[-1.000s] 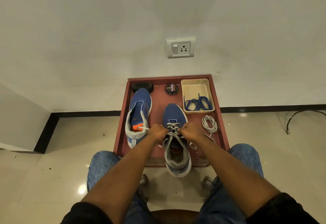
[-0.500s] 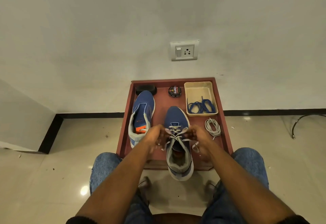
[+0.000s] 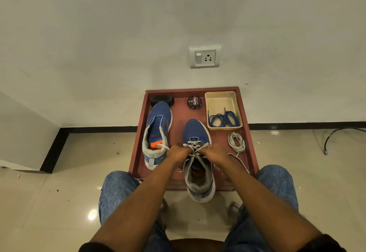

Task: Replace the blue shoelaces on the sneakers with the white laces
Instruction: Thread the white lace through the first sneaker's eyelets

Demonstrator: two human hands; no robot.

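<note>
White lace is sitting criss-crossed thru the eyelets of the nearer sneaker, which is lying on the red tray w/ its heel hanging over the front edge. Left hand & right hand are curling in at the top eyelets, each seemingly pinching a lace end; exact fingertip grip can't be told. Far sneaker is lying unlaced; spare white lace is coiled beside it all, blue laces are in the beige tub.

Risks: uneven pulling is likely leaving one end short; the overhanging shoe may be tipping off if tugged hard.

Vs 0.5 s ago: hands are sitting closer together over the tongue, lace looking tighter.
</note>
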